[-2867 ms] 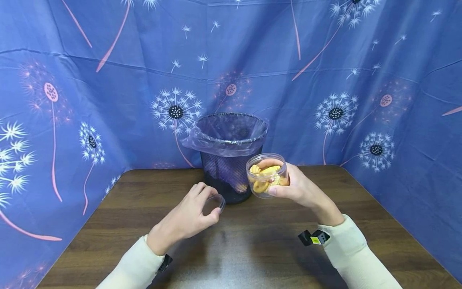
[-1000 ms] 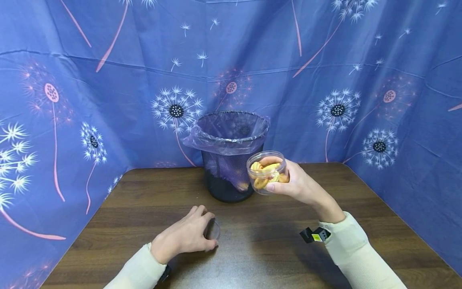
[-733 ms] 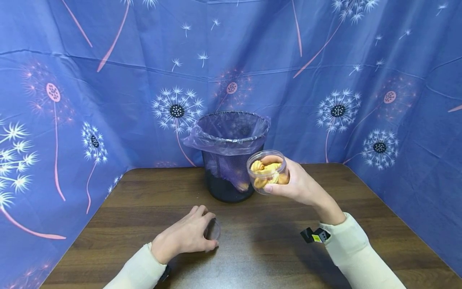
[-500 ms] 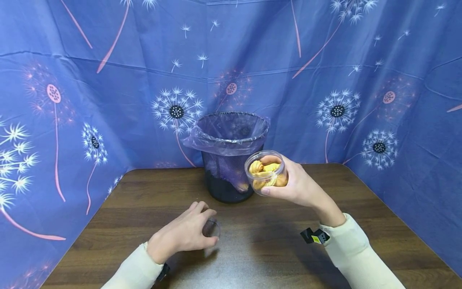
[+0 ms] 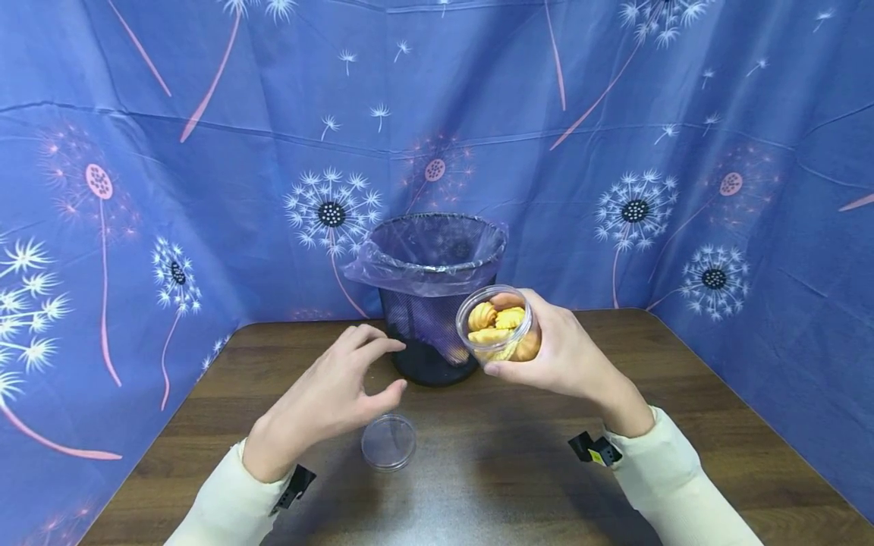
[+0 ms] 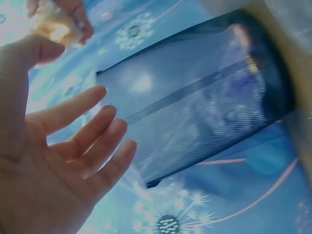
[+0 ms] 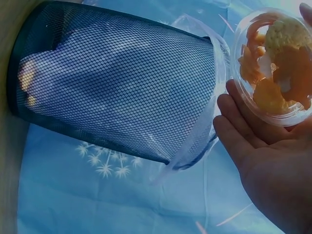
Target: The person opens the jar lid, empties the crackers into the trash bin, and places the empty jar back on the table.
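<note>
Blue dandelion-print curtains wall in a dark wooden table [image 5: 683, 394]. The right hand [image 5: 556, 356] grips a clear jar of cookies [image 5: 498, 327], tilted, just beside the lined mesh wastebasket [image 5: 430, 303]. The left hand [image 5: 328, 394] hovers with fingers spread (holding nothing) above the clear lid [image 5: 388, 441] lying flat on the table.

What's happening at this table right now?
A person's right hand holds an open clear jar of yellow cookies, tilted towards the camera, just in front of a black mesh wastebasket lined with a plastic bag. The left hand hovers open above the brown table, holding nothing. The jar's clear lid lies flat on the table just below that hand.
</note>
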The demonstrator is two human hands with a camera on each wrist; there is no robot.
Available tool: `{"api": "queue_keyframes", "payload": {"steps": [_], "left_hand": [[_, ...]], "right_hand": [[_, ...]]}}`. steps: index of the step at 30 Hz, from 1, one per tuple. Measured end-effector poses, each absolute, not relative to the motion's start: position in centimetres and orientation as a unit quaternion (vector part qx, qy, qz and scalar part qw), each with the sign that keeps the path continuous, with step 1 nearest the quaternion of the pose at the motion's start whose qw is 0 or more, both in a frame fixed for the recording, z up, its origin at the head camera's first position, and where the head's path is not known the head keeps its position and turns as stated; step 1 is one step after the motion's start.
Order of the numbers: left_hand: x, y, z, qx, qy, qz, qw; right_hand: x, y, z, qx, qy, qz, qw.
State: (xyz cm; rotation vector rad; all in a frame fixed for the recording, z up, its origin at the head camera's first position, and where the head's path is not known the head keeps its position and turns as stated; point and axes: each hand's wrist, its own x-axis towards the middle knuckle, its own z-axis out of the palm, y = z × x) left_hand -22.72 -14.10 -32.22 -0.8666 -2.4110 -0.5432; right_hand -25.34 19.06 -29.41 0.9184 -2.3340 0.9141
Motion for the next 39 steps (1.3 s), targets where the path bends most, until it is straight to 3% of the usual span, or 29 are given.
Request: {"api": "queue_keyframes", "payload": {"steps": [12,25,39], "left_hand": [[-26.0,-12.4,-28.2,-0.321,-0.821,-0.287,0.374],[-29.9,-10.3,-27.8,-0.312,-0.815,-0.304,0.381],[-31.3,-10.3,-28.3,-0.302,-0.805,-0.312,0.404]], "right_hand": [[-25.4,19.0,-29.6,0.332,-0.849,0.322,0.256],[-25.8,18.7,-29.7,0.342,-0.840,0.345,0.243],[-26.2,18.8,-29.8,0.344,-0.834,0.355,0.243]]}}
